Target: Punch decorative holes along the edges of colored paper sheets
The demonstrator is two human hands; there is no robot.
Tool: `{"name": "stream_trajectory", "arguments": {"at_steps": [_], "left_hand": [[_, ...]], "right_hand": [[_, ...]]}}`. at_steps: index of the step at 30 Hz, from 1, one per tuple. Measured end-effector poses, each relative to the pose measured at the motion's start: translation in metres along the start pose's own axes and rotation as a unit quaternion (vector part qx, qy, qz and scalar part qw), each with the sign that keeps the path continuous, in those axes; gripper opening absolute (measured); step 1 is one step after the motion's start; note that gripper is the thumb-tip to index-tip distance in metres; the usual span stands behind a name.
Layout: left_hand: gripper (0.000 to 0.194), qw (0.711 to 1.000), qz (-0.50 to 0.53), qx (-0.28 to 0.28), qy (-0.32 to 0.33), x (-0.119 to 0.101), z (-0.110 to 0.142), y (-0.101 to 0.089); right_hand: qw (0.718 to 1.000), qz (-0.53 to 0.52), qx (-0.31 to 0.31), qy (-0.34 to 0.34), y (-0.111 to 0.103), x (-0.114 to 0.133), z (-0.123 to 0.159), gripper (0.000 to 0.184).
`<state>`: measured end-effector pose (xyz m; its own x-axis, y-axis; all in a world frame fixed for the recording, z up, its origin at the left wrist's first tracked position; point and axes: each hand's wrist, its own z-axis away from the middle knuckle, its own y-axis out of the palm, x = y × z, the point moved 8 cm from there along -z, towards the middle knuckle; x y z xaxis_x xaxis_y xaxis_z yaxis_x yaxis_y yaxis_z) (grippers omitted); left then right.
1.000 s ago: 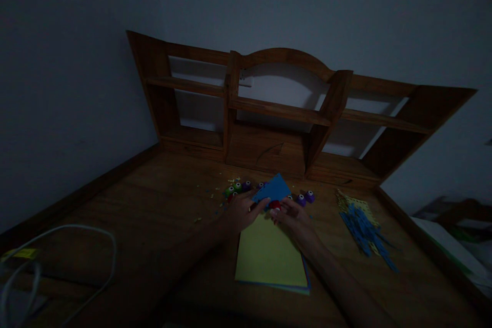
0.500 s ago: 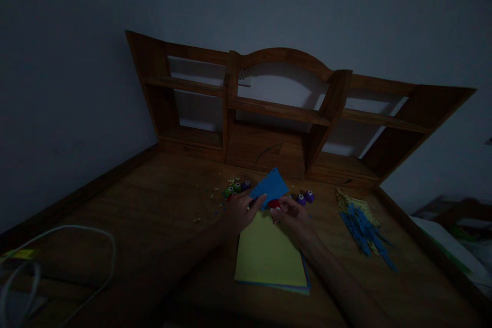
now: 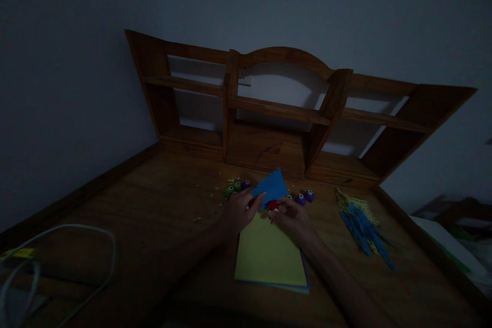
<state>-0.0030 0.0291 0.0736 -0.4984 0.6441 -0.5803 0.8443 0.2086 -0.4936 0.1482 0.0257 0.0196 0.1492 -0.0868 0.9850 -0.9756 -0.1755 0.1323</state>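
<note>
The room is dim. My left hand [image 3: 239, 211] pinches the near edge of a blue paper sheet [image 3: 272, 186] and holds it tilted up over the wooden desk [image 3: 154, 205]. My right hand [image 3: 292, 215] is closed round a small red punch [image 3: 272, 205] that sits against the sheet's lower edge. Both hands hover above the far end of a yellow sheet [image 3: 269, 256] topping a stack of paper. Small green punches [image 3: 233, 187] and purple punches [image 3: 305, 197] lie in a row just behind the hands.
A pile of blue paper strips [image 3: 363, 230] on a punched yellow sheet lies to the right. Small paper bits [image 3: 212, 196] are scattered at the left of the punches. A wooden shelf unit [image 3: 284, 113] stands at the desk's back. A white cable [image 3: 77, 256] loops at the near left.
The blue sheet has tipped up a little and shifted slightly toward the shelf unit between my fingers. Both hands stayed in nearly the same spot.
</note>
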Motion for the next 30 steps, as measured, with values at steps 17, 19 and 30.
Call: {"name": "stream_trajectory", "arguments": {"at_steps": [17,19,30], "left_hand": [[0.043,0.984,0.060,-0.026,-0.168,0.033,-0.005,-0.009],[0.042,0.981,0.078,-0.026,-0.174,0.034,-0.004,-0.007],[0.046,0.973,0.129,-0.018,-0.189,0.037,-0.003,-0.004]], "right_hand": [[0.998,0.031,0.043,0.028,0.008,0.000,0.003,0.032],[0.999,-0.013,0.039,0.036,0.008,0.003,0.003,0.032],[0.970,-0.222,0.036,0.091,-0.002,-0.005,-0.001,0.020]]}}
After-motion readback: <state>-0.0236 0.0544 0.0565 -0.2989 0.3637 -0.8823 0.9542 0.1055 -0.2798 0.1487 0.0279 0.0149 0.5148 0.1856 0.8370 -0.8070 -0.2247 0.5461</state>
